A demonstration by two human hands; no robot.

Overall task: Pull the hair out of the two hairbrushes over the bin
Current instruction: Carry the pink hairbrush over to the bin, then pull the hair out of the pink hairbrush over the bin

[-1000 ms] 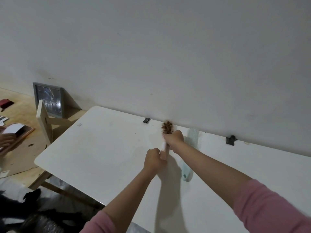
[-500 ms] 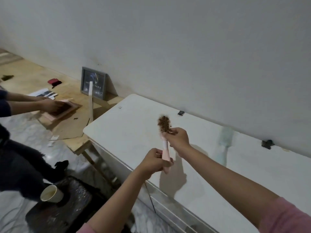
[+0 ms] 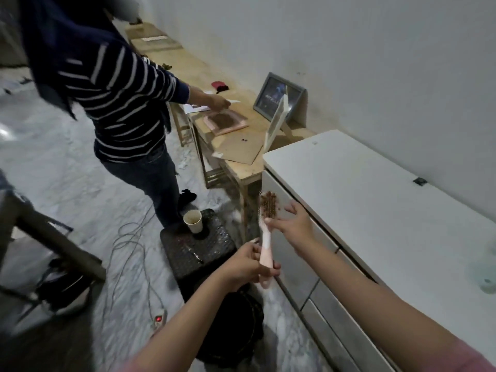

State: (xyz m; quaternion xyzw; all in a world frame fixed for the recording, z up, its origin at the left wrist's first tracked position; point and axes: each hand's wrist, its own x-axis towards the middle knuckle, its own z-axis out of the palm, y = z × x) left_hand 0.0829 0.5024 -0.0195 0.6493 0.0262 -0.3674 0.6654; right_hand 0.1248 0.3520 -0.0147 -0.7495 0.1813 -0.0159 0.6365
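My left hand (image 3: 248, 265) grips the handle of a pink hairbrush (image 3: 266, 238) and holds it upright, off the left edge of the white cabinet (image 3: 375, 210). Brown hair (image 3: 269, 204) is matted in its bristles. My right hand (image 3: 294, 224) is at the brush head, thumb against the neck, fingers spread behind the hair. A black bin (image 3: 236, 326) stands on the floor directly below my hands, partly hidden by my left forearm. The second, mint-green hairbrush (image 3: 488, 283) lies on the cabinet top at the far right edge, blurred.
A black stool (image 3: 193, 248) carries a paper cup (image 3: 192, 220) just left of the bin. A person in a striped top (image 3: 118, 89) works at a wooden bench (image 3: 236, 146) with picture frames. Cables and a power strip (image 3: 158, 319) lie on the floor.
The view has swung left and down. Both hands have carried the pink brush off the cabinet top to over the bin. My right hand's fingers have spread behind the hair.
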